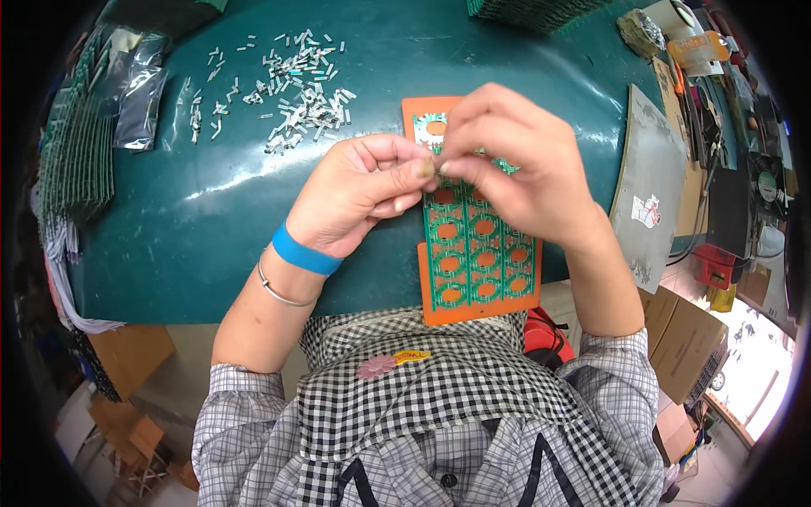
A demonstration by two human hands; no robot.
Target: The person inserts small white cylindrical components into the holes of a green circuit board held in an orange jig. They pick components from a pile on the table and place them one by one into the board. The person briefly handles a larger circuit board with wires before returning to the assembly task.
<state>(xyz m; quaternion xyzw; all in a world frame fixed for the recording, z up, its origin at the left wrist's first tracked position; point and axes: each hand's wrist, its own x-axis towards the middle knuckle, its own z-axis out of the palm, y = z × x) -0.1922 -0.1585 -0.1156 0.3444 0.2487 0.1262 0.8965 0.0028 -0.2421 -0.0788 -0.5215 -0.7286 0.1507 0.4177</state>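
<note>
A green circuit board panel (467, 245) with rows of ring-shaped cut-outs lies on an orange tray (481, 315) in front of me. Above its upper part my two hands meet, fingertip to fingertip. My left hand (363, 182), with a blue band and a bangle at the wrist, is pinched closed, thumb against the fingers. My right hand (524, 160) is pinched too, its thumb and forefinger close to the left thumb. Whatever sits between the fingertips is too small or hidden to name. Farther left on the green table is a scattered pile of small silvery strip-like parts (308, 101).
Stacked green boards (76, 160) stand at the left edge beside a clear plastic bag (142, 106). More boards (541, 10) are stacked at the far side. On the right are a grey sheet (646, 186), a tape roll (672, 17) and tools. Cardboard boxes (684, 338) stand below right.
</note>
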